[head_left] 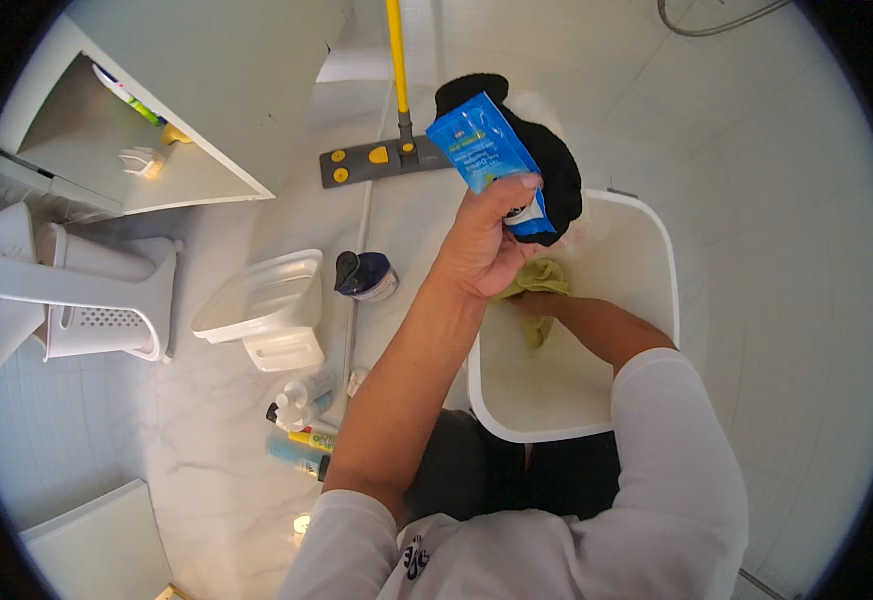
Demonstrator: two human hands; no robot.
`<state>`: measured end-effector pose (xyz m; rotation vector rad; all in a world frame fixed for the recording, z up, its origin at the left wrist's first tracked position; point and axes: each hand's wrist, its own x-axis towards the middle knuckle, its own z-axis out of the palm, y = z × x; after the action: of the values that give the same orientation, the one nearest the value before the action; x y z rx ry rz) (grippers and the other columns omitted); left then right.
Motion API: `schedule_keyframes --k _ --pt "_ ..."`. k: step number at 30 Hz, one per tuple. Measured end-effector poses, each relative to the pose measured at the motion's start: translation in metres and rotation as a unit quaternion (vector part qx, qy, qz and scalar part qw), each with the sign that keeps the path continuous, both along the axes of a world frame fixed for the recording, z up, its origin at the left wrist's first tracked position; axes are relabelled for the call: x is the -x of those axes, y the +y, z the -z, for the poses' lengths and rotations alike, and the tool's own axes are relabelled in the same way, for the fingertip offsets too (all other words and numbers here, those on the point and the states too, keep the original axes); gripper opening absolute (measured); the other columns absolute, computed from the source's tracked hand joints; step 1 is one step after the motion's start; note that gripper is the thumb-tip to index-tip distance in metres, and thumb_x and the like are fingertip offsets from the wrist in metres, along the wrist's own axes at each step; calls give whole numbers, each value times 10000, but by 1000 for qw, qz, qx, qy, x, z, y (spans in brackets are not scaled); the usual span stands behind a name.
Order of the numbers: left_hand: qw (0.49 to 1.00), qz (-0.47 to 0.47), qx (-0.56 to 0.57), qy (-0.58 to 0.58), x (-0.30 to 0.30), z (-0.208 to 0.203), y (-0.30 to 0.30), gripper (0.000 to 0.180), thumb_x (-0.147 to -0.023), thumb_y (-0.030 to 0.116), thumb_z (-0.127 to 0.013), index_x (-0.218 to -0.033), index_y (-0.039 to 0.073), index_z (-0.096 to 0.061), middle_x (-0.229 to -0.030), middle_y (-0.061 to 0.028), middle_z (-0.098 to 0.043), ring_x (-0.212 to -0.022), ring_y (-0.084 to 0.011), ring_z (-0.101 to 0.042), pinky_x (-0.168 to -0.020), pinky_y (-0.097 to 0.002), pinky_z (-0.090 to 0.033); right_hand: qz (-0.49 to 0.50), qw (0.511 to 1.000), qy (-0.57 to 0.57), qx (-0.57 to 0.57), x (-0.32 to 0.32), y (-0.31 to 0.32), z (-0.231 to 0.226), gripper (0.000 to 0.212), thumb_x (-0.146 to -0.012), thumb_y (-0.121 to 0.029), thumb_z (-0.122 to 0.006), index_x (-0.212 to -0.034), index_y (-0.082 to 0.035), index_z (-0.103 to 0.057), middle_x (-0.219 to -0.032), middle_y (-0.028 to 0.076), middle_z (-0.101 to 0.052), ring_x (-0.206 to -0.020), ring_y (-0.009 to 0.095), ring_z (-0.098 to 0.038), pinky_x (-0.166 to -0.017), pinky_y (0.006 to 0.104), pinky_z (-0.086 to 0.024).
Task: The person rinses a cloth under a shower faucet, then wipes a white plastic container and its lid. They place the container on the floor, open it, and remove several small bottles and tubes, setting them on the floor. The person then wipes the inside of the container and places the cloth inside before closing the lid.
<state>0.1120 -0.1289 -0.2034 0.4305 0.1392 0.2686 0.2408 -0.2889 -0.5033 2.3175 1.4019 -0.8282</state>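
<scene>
My left hand (484,237) is closed on a blue sachet (484,143), raised above the far left rim of a large white tub (662,255). Thumb on top, fingers mostly hidden beneath. A black, soft-looking fabric piece (558,172) shows behind the sachet; whether my fingers hold it too I cannot make out. Down inside the tub, my right hand (530,304) is at a crumpled yellow-green cloth (544,274). The fingers of that hand are hidden by the cloth and by my left wrist.
A flat grey mop (368,165) with a yellow pole lies beyond. Left of the tub stand a dark pump bottle (366,276), white plastic containers (261,295), several bottles (306,400) and a white plastic stool (146,290). An open cabinet (146,130) is at the far left.
</scene>
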Motion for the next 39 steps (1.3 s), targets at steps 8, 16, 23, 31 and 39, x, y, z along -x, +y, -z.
schedule_keyframes --k 8,16,23,31,39 --pt "1000 -2 22 13 0 -2 1 215 -722 146 -565 -931 106 -533 -939 -53 -585 -886 -254 -557 -803 -630 -380 65 974 25 -215 101 41 -11 323 -809 -321 -468 -1046 -119 -553 -1117 121 -513 -1026 322 -471 -884 402 -351" --pt "997 -17 35 61 -3 -1 -1 220 -715 158 -554 -933 126 -549 -1018 -58 -572 -1017 -312 -499 -861 -643 -321 -220 956 4 -195 45 3 20 367 -781 -250 -492 -1119 -107 -508 -1098 95 -523 -974 298 -512 -802 463 -408" --pt "997 -26 22 65 0 -2 0 235 -719 178 -572 -930 81 -537 -882 -59 -582 -802 -231 -567 -725 -484 -438 -39 984 -9 171 60 5 -7 223 -721 -170 -500 -871 -96 -647 -962 90 -594 -911 256 -550 -715 399 -437" --pt "995 -48 66 65 -5 -5 -6 208 -715 165 -578 -896 69 -539 -804 -59 -580 -737 -214 -591 -664 -473 -481 -88 965 233 79 83 -3 11 297 -776 -252 -458 -997 -107 -594 -1010 122 -565 -939 298 -526 -785 437 -422" --pt "973 137 71 -173 8 47 22 459 -725 363 -530 -1110 115 -499 -1120 -72 -534 -1024 -251 -513 -870 -535 -369 -11 927 76 -367 67 15 -7 509 -683 -381 -545 -1103 -98 -491 -1172 149 -465 -1136 333 -367 -940 468 -273"
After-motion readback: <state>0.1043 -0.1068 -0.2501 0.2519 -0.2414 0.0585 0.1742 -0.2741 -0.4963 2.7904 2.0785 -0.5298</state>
